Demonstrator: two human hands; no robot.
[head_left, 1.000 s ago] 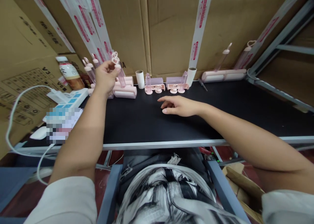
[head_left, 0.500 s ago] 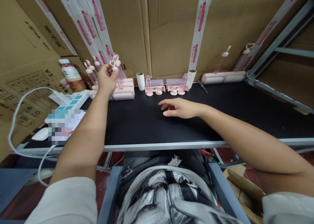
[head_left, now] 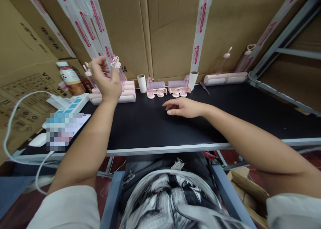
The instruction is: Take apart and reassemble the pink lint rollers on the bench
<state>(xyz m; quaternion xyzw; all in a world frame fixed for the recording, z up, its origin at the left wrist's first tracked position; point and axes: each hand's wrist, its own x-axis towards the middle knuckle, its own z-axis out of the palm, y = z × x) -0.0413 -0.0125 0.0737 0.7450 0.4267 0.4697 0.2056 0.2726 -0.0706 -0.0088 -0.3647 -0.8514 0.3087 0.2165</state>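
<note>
My left hand (head_left: 106, 81) is raised at the back left with its fingers apart and nothing visible in them. It is in front of a group of clear pink tubes with loop-topped caps (head_left: 116, 62), some heart-shaped, and hides part of them. These tubes stand at the pale pink rounded cases (head_left: 127, 96) lying on the black tabletop (head_left: 140, 128). My right hand (head_left: 184, 107) is low over the middle of the tabletop, empty, its fingers loosely bent and apart. Just behind it are pink brackets with small round parts (head_left: 179, 92) and lilac blocks (head_left: 157, 84).
White paper tubes (head_left: 141, 83) (head_left: 193, 80) stand by the cardboard wall. A small thin tool (head_left: 205, 88) lies right of them. More pink cases (head_left: 225, 78) with tubes lie back right. A bottle (head_left: 71, 77), power strip (head_left: 75, 106) and phone (head_left: 80, 125) crowd the left.
My left hand has let go of a heart-looped tube cap and drawn back slightly left and towards me, fingers opening. My right hand has barely moved. The view has shifted slightly.
</note>
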